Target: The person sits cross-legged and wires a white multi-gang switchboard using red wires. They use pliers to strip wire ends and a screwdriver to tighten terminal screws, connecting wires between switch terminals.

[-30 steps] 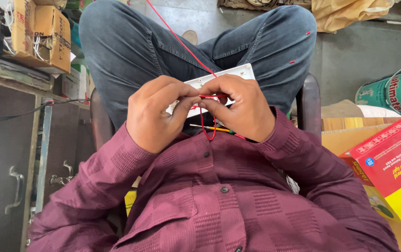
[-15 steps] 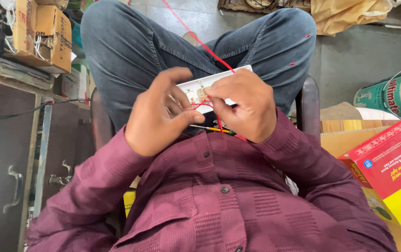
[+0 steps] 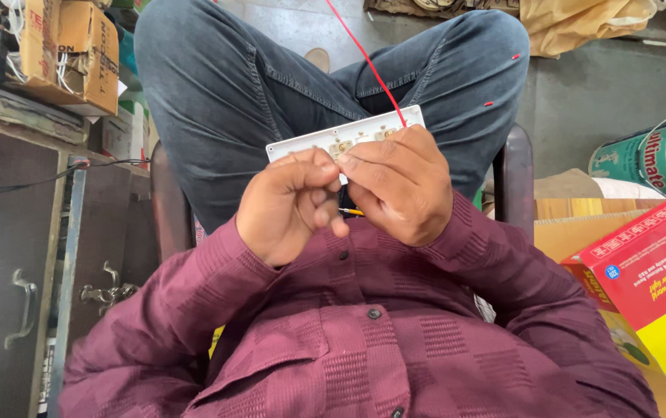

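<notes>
Both hands [image 3: 348, 197] pinched on white switch plate [image 3: 345, 135] — red-and-yellow carton [image 3: 650, 271] at right.

Red-and-yellow carton [image 3: 650, 279] at right — brown cardboard box [image 3: 77, 46] upper left.

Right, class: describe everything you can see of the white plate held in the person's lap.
The white plate is a long, flat strip that looks like plastic, lying tilted across the lap, its right end higher. Brass-coloured metal fittings show on its face. The left hand and right hand meet over its near edge and hide that part. A red wire runs down to its top edge by the right hand. Behind it are the jeans.
</notes>
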{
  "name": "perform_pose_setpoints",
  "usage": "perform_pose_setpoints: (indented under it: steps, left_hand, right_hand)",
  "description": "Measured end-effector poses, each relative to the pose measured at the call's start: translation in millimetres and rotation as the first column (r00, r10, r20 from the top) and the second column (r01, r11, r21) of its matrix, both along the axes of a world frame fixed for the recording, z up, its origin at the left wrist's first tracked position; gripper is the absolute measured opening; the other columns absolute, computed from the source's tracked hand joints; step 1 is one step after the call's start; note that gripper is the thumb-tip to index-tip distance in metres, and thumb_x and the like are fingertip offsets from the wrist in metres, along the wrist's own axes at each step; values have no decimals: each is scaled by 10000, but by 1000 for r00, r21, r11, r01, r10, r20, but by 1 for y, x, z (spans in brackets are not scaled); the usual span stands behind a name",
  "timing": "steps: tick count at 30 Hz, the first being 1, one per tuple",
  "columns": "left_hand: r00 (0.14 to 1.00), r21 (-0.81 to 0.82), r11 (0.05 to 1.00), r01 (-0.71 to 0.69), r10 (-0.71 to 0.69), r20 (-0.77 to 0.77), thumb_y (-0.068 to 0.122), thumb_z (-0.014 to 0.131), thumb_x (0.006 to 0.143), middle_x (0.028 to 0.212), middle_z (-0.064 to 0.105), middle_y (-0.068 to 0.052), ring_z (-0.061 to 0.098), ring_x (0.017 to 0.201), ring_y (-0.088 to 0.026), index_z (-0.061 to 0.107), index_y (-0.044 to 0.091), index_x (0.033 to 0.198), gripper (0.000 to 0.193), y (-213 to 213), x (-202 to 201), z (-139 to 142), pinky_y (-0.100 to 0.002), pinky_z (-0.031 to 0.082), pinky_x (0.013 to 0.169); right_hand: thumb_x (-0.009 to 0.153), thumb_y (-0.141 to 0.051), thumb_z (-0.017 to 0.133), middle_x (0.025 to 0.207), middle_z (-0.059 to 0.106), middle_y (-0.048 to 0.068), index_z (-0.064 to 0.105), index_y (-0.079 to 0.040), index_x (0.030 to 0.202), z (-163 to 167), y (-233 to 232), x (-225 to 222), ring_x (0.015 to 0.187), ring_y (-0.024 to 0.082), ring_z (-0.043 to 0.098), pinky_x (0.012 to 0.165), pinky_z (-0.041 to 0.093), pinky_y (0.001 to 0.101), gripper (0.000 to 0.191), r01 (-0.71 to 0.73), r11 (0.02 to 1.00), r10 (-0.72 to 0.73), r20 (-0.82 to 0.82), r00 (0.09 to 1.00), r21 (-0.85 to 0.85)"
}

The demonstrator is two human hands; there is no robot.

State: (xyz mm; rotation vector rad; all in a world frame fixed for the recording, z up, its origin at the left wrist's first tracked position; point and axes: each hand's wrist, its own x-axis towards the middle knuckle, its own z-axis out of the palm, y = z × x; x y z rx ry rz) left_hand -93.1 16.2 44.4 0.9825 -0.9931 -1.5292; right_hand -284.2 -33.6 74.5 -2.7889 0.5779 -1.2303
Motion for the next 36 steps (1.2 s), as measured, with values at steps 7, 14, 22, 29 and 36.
perform_pose_setpoints:
  steps: [7, 14, 22, 29, 36]
  left_hand:
    - [609, -748, 663, 30, 582, 540, 81, 792, 850, 851, 637, -99, 647, 691, -221, 632, -9, 1091, 303, 0, 11, 21, -352, 523, 602]
    - [683, -758, 652, -16, 560, 468, 23, 745, 908, 851, 629, -83, 635, 732, -229, 662, 101, 1009, 152, 2, 2, 21, -339, 514, 650]
    - [820, -440, 896, 60, 207, 533, 170, 694, 1010, 801, 606, -70, 613, 626, -197, 689, 14, 1173, 226, 0, 16, 8, -322, 501, 580]
    - [466, -770, 539, 341, 614, 637, 54, 694, 906, 845, 590, -88, 631, 725, -242, 645, 101, 1088, 194, -2, 21, 17, -362, 502, 654]
    - [904, -287, 957, -29, 148, 401, 159, 795, 874, 693, 585, -39, 579, 542, -112, 620, 24, 1080, 302, -3, 8, 9, -309, 517, 529]
  right_hand:
    - [865, 83, 806, 1013, 718, 100, 667, -56, 1068, 0, -1, -3, 920, 299, 711, 831, 548, 391, 283, 79, 974, -97, 77, 992, 211]
    - [795, 88, 812, 1018, 706, 107, 682, -20, 1087, 2, 1, -1, 880, 308, 682, 788, 520, 423, 338, 63, 998, -63, 4, 998, 20]
    - [809, 82, 824, 1027, 706, 105, 678, -27, 1093, 6, 0, -5, 888, 305, 668, 804, 512, 412, 338, 100, 993, -101, 2, 995, 59]
    - [803, 82, 816, 1049, 709, 98, 672, -31, 1097, 6, 2, -3, 913, 300, 676, 821, 521, 414, 346, 47, 995, -45, -20, 999, 85]
    - [793, 105, 819, 1031, 708, 102, 676, -21, 1092, 7, 3, -3, 865, 301, 657, 778, 512, 411, 355, 79, 995, -80, 10, 997, 59]
